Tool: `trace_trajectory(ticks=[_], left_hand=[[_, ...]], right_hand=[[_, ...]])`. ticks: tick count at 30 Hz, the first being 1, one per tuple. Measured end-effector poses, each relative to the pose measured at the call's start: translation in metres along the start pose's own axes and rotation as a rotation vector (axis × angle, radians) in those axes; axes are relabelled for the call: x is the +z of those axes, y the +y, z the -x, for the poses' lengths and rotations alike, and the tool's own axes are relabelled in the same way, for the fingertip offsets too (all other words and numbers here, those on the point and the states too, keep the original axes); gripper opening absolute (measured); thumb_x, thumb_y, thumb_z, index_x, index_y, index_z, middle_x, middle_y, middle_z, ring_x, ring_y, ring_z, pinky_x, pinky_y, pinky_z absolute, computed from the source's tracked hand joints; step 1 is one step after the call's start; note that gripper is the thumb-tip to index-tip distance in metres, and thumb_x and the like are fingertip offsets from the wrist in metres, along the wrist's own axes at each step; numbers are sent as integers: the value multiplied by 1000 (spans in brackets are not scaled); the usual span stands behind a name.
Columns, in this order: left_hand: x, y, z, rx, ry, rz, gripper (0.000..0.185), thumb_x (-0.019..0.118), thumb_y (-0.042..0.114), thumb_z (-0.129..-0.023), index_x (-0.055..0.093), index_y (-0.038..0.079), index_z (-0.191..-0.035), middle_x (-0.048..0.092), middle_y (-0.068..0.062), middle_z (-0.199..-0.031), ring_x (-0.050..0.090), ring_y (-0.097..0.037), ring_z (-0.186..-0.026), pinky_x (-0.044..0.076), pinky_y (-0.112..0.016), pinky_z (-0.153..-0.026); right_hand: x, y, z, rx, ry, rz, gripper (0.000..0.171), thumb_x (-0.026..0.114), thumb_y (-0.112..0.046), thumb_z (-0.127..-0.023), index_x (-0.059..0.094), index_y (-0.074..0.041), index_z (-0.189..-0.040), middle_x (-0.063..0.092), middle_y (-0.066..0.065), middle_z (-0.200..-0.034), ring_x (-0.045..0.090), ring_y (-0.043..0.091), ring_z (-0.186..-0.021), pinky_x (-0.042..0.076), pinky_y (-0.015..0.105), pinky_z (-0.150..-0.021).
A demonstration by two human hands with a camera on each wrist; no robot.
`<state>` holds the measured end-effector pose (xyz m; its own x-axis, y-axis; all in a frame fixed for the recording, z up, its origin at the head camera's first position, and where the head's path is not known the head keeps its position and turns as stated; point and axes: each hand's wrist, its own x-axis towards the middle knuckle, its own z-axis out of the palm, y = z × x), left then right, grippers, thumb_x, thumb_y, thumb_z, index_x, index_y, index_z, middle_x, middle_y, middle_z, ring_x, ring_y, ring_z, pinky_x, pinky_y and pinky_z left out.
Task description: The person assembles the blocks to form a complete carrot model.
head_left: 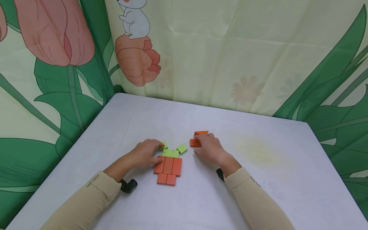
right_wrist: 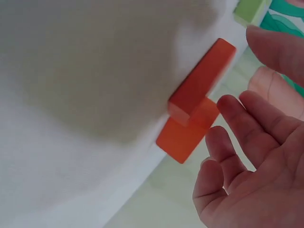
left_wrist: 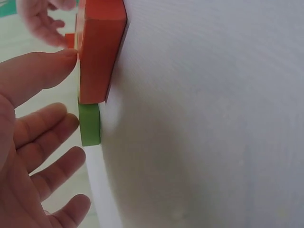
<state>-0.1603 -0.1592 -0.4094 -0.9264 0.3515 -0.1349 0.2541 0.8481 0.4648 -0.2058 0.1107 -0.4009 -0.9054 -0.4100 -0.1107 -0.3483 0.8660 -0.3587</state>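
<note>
My left hand (head_left: 145,154) reaches over the left side of a flat arrangement of blocks, its thumb at an upright red block (head_left: 158,167). Its fingertips are by a small green block (head_left: 165,144), partly hidden. In the left wrist view the fingers (left_wrist: 57,175) are spread and loosely bent beside the green block (left_wrist: 90,124). To the right, my right hand (head_left: 210,149) is held over a red block (head_left: 194,143) and an orange block (head_left: 202,132). The right wrist view shows its relaxed fingers (right_wrist: 256,137) close to the red block (right_wrist: 204,78), with nothing gripped.
A light green block (head_left: 170,153) lies above three red blocks side by side, with two smaller red blocks (head_left: 166,179) below. A tilted green block (head_left: 182,148) sits at its upper right. A white tabletop (head_left: 253,191) stretches around; a printed curtain (head_left: 201,64) hangs behind.
</note>
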Motion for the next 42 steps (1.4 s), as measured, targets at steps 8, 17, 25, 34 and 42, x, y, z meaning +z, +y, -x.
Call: trace_trajectory(ticks=[8,17,25,34,42], left_hand=[[3,1,0,-19,-3,-17,50,78,24,-88,61,9,-132,58,-8,-135,49,-31,-129,42,-51,-104],[3,1,0,-1,0,-15,49,78,24,-89,61,8,-132,58,-8,-135,49,-31,-128,42,-52,-103],[3,2,0,-6,0,-27,49,78,24,-88,61,8,-131,59,-9,-134,50,-32,-127,42,-53,-103],[1,0,2,25,6,-35,48,78,23,-89,61,6,-130,60,-8,-131,51,-33,-125,41,-55,-101],[-2,1,-1,22,1,-39,48,78,23,-89,61,6,-131,60,-8,-131,51,-32,-124,41,-55,-100]], right_hand=[[3,6,6,12,9,-14,34,67,-12,-93,67,-7,-127,65,6,-114,47,34,-118,42,48,-95],[3,11,12,13,26,-4,26,71,-14,-92,72,-8,-117,67,3,-103,58,26,-100,48,42,-87],[2,10,34,-15,-76,-40,23,76,-12,-86,71,-11,-108,66,-3,-94,59,19,-92,50,38,-85],[10,-7,59,-135,-142,-108,21,81,-13,-83,69,-11,-99,61,-7,-86,55,14,-81,48,34,-78],[19,-17,76,-245,-185,-114,22,77,-17,-83,64,-11,-100,56,-10,-86,52,10,-78,47,29,-74]])
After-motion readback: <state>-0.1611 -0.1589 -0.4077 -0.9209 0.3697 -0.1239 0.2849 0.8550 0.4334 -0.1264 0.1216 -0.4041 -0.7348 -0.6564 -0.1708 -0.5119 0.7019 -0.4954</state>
